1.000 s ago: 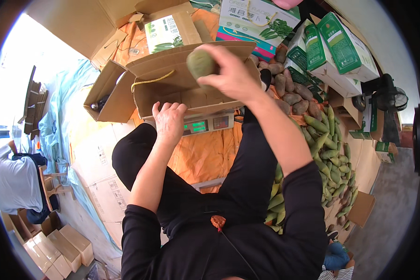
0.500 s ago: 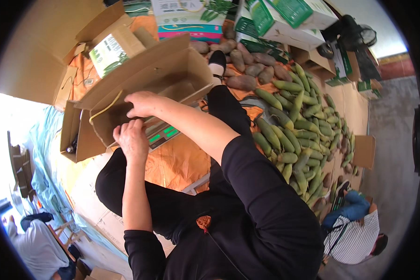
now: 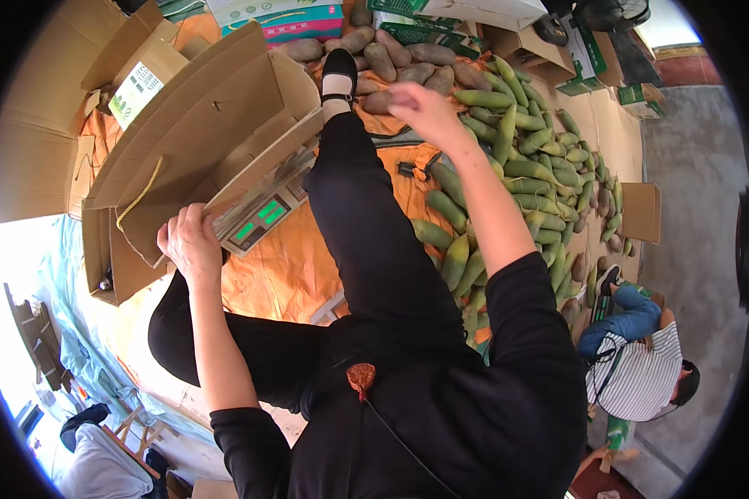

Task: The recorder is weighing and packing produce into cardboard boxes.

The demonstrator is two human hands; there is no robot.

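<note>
An open cardboard box (image 3: 225,116) with a yellow rope handle (image 3: 141,193) stands in front of me on the left. My left hand (image 3: 193,248) is closed over its near edge, at the left corner. Against the box's near side is a digital scale (image 3: 256,226) with lit green displays. My right hand (image 3: 429,116) is off to the right, between the reddish-brown sweet potatoes (image 3: 380,62) and the heap of green radishes (image 3: 528,169). Motion smears its fingers, and I see nothing in it.
My outstretched leg (image 3: 354,191) lies right of the box, over an orange sheet (image 3: 279,279). Printed cartons (image 3: 449,33) stand at the back, and a fan (image 3: 612,12) is at the far right. Other people sit at the lower right (image 3: 641,366) and lower left (image 3: 100,466).
My right hand has left the box and swung right toward the vegetables. My left hand has moved down to the box's near edge. The view has shifted, showing more of the scale.
</note>
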